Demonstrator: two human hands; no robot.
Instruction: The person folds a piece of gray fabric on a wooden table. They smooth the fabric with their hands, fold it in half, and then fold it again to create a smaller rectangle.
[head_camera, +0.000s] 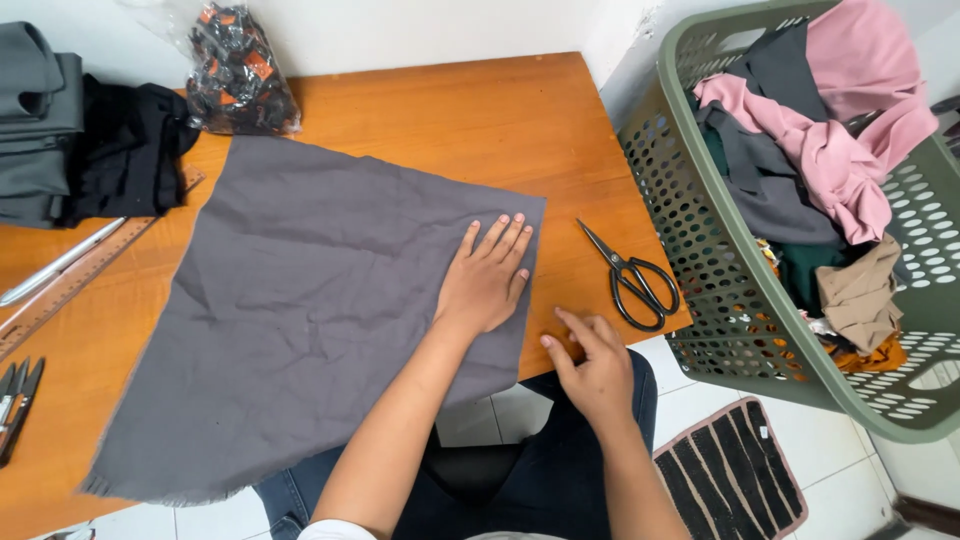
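At far left on the wooden tabletop (450, 110) we see folded dark fabric stacked (60, 130), a wooden ruler (85, 275) with a silver pen (60, 262) laid along it, and small snips (15, 405) at the edge; all pushed aside, we judge, to leave room in the middle; behind them sits a clear bag of small wrapped pieces (235, 70). Centre: the grey cloth square (300, 300) lies spread flat, lightly creased, its near frayed edge hanging a little over the tabletop edge. Our left hand (485, 280) rests on the cloth's right side, palm down, fingers together and stretched out, gripping nothing; likely pressing to keep the cloth from shifting. Just right of that, our right hand (590, 365) sits off the cloth, at the near tabletop edge, fingers loosely curled with fingertips touching the wood beside the cloth's right edge, holding nothing. So the cloth is under the left hand and just to the left of the right hand. Further right, black scissors (635, 280) lie closed on bare wood, near the right hand but apart from it; beyond the tabletop a green plastic laundry basket (700, 250) holds pink, grey and tan fabric; a striped mat (730, 470) lies on the tiled floor.
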